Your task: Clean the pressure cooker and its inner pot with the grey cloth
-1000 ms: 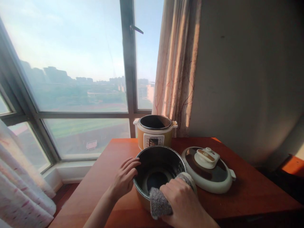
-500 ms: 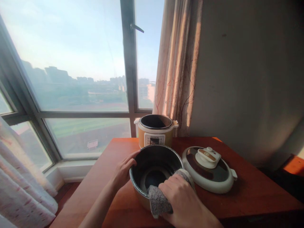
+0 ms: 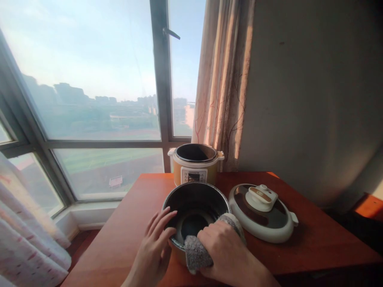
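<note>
A dark inner pot [image 3: 196, 199] of a cooker stands on the near part of the table, its mouth facing up and toward me. My right hand [image 3: 223, 249] is closed round a grey cloth [image 3: 196, 252], which is draped over the pot's near right rim. Part of the cloth lies hidden under the fingers. At the pot's near left rim is my left hand [image 3: 157, 239], with fingers spread and stretched over the edge. Whether its fingertips touch the metal I cannot tell.
Behind the pot stands the white and yellow cooker body [image 3: 195, 163] with a control panel. A round lid [image 3: 263, 213] with a white handle lies on the right of the reddish wooden table [image 3: 119, 235]. Windows, curtains [image 3: 221, 79] and a grey wall surround the table.
My left hand has come nearer to me along the pot's left rim, and its fingers have spread. The right hand and cloth stay at nearly the same spot.
</note>
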{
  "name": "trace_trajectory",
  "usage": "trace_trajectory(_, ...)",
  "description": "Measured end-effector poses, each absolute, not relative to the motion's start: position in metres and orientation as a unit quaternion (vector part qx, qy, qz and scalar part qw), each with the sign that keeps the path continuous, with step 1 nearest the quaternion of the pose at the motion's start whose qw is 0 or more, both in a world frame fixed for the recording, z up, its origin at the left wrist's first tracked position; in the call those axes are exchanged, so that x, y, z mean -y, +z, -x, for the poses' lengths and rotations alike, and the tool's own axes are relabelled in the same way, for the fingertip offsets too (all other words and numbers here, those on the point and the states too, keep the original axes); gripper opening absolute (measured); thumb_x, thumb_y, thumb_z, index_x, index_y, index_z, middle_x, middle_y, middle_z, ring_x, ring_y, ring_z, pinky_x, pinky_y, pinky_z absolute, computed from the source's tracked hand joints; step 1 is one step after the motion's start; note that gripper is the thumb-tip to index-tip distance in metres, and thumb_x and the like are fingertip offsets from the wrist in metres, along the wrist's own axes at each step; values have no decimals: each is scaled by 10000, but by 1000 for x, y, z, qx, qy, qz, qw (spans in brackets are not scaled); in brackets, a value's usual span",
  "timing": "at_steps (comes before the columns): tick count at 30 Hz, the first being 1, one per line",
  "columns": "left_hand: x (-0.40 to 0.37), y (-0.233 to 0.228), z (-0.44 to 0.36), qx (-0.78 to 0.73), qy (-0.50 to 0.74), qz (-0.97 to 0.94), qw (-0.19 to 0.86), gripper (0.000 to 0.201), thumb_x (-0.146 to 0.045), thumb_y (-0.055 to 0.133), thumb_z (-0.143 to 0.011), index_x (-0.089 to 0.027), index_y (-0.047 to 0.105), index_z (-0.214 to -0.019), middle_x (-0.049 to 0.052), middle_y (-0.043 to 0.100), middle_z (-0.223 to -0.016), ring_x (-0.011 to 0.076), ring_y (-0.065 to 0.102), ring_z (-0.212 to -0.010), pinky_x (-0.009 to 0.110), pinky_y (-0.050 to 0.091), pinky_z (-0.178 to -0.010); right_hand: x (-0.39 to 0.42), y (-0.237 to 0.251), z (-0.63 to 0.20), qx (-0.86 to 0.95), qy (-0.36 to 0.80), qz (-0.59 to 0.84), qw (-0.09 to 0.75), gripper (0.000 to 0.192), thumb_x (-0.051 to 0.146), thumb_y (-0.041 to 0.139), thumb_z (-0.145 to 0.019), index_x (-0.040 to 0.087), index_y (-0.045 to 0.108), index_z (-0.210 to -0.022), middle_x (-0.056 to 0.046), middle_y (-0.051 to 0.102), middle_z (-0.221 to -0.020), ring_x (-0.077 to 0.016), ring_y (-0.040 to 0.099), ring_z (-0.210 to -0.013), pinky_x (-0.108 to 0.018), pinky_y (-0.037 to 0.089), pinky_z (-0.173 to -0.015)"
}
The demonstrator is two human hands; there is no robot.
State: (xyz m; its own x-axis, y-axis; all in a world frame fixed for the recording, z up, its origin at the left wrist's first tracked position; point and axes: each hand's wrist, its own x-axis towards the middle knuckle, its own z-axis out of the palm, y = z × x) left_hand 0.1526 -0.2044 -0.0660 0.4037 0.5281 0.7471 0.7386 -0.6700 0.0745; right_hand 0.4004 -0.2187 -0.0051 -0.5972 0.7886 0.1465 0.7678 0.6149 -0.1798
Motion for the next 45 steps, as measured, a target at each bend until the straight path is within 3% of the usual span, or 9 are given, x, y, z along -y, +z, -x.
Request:
trace_trajectory(4,227,-60,-178,379,-362,841,134,336,-96,502,-789,-216,618,-1080,119,684,-1232,291,562,-1292,512,434,-1119,223,-2,-391,895,44,432,103,287,437,729,-789,208,636,-936,-36,712,-945,-238,623,-870,-342,379,-795)
trace_trajectory(10,214,-61,-175,358,-404,830,141,257,-56,449,-864,-219,592,-1002,83,709,-1096,227,597,-1238,432,419,-1139,225,-3,-386,893,47,436,106,290,424,749,-784,210,631,-939,-31,716,-960,-239,630,-887,-335,373,-788)
trace_trajectory(23,151,-57,-110,353,-384,847,104,279,-11,426,-810,-218,603,-754,68,642,-1388,243,496,-1386,450,510,-1062,226,2,-399,902,67,415,99,357,499,777,-756,217,625,-914,-13,715,-967,-226,627,-899,-325,321,-764)
trace_trajectory(29,123,-63,-114,392,-412,819,-79,172,-127,503,-862,-185,616,-747,135,568,-1468,272,648,-1213,376,587,-892,226,4,-397,897,66,424,106,290,430,762,-773,223,619,-917,-8,701,-959,-223,607,-896,-324,303,-758)
trace_trajectory(33,118,-66,-119,407,-406,808,-131,134,-154,517,-884,-174,636,-826,144,523,-1509,283,642,-1222,387,576,-910,227,6,-397,888,73,441,108,263,413,756,-781,228,627,-917,-1,697,-959,-220,606,-904,-327,298,-765)
trace_trajectory(36,123,-65,-118,415,-402,809,-107,165,-125,510,-884,-183,655,-935,165,464,-1551,284,634,-1236,390,583,-901,226,4,-397,889,73,439,107,245,403,739,-794,228,630,-925,-3,698,-966,-215,605,-908,-330,296,-770)
trace_trajectory(39,137,-60,-114,422,-389,819,-15,305,-52,471,-855,-203,658,-1043,168,444,-1560,291,553,-1336,438,559,-967,224,0,-397,888,72,442,105,252,399,748,-770,226,631,-911,-7,698,-965,-217,600,-900,-331,293,-770)
trace_trajectory(43,172,-48,-122,419,-340,835,107,408,5,439,-791,-233,649,-1047,109,526,-1498,283,425,-1437,531,441,-1107,222,-7,-396,886,72,447,106,264,376,758,-725,223,638,-904,-16,699,-960,-232,596,-899,-334,284,-757)
trace_trajectory(45,194,-44,-136,396,-312,853,137,376,-16,456,-798,-246,634,-1036,77,606,-1410,270,445,-1418,539,370,-1156,222,-9,-395,885,73,446,110,266,372,754,-721,221,640,-908,-18,699,-956,-236,596,-901,-337,280,-755)
